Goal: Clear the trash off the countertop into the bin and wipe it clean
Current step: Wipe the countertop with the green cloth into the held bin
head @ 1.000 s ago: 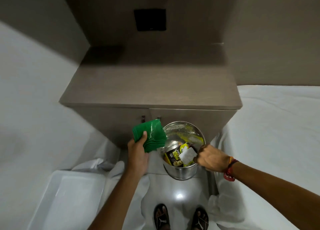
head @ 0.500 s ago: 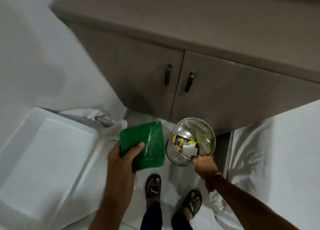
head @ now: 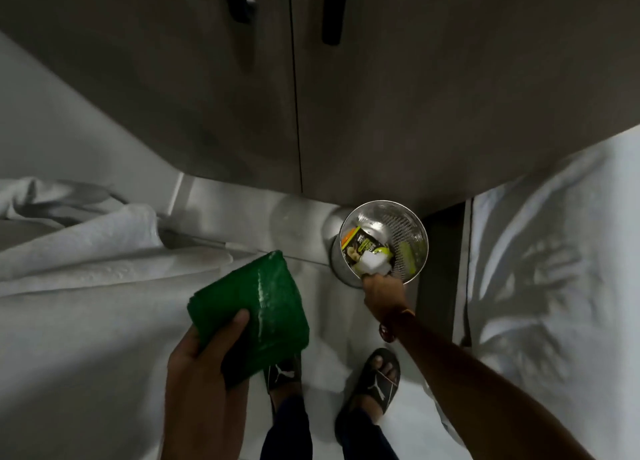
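Head cam: left hand (head: 201, 366) pinched the folded green cloth (head: 251, 312), long axis pointing up-right; right hand (head: 383, 291) gripped the upright steel bin (head: 412, 231) by its rim.

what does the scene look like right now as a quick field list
left hand: holds folded green cloth
right hand: grips near rim of metal bin
bin contents: wrapper, white crumpled paper
bin location: floor, by cabinet doors
countertop: out of view
feet: black sandals
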The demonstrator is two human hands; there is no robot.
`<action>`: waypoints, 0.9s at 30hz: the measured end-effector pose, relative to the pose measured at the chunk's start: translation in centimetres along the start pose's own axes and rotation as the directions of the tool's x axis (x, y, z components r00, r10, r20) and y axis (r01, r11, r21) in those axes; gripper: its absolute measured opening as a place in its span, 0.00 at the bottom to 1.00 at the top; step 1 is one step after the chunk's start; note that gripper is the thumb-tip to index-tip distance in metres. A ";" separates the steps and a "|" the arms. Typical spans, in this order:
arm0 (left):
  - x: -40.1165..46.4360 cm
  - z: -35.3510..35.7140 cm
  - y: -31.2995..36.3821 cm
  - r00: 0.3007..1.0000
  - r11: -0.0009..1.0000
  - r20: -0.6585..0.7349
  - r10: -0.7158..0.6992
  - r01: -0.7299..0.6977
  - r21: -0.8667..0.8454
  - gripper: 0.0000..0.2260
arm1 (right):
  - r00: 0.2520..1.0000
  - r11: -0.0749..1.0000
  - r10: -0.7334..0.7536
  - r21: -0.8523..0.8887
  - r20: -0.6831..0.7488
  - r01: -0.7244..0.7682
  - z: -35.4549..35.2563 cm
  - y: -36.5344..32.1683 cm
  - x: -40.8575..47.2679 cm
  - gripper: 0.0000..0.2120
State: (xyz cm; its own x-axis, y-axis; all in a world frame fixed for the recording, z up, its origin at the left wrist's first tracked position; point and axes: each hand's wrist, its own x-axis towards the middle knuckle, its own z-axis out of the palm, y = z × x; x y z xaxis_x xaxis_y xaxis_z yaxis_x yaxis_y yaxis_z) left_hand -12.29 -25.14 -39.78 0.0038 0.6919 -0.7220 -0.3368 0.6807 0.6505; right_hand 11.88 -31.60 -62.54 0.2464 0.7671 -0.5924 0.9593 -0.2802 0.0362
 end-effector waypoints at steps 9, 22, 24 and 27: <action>-1.6 2.4 1.3 0.990 0.988 0.075 0.121 -0.127 0.083 0.15 | 0.990 0.988 0.107 0.124 -0.089 -0.095 -2.9 -0.6 0.4 0.15; -17.1 -2.6 22.2 0.463 0.051 0.277 0.842 -0.579 0.814 0.20 | 0.738 0.089 -0.637 0.972 0.222 -0.216 -46.9 -18.5 -18.4 0.34; -17.6 -5.6 24.6 0.434 -0.008 0.255 0.864 -0.495 0.869 0.21 | 0.729 0.059 -0.677 0.995 0.100 -0.081 -49.2 -23.5 -20.2 0.24; -17.2 -11.9 26.5 0.480 0.026 0.167 0.861 -0.370 0.929 0.21 | 0.730 0.141 -0.678 0.990 0.084 0.017 -49.1 -31.9 -21.7 0.15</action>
State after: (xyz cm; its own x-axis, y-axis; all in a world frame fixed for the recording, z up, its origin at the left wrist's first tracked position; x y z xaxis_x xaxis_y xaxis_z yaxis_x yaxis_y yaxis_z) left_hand -32.46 -21.85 -12.95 -0.1311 0.9585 0.2534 0.8641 -0.0148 0.5030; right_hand -17.28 -10.94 -11.31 -0.4819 0.7016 -0.5248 0.0030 -0.5977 -0.8017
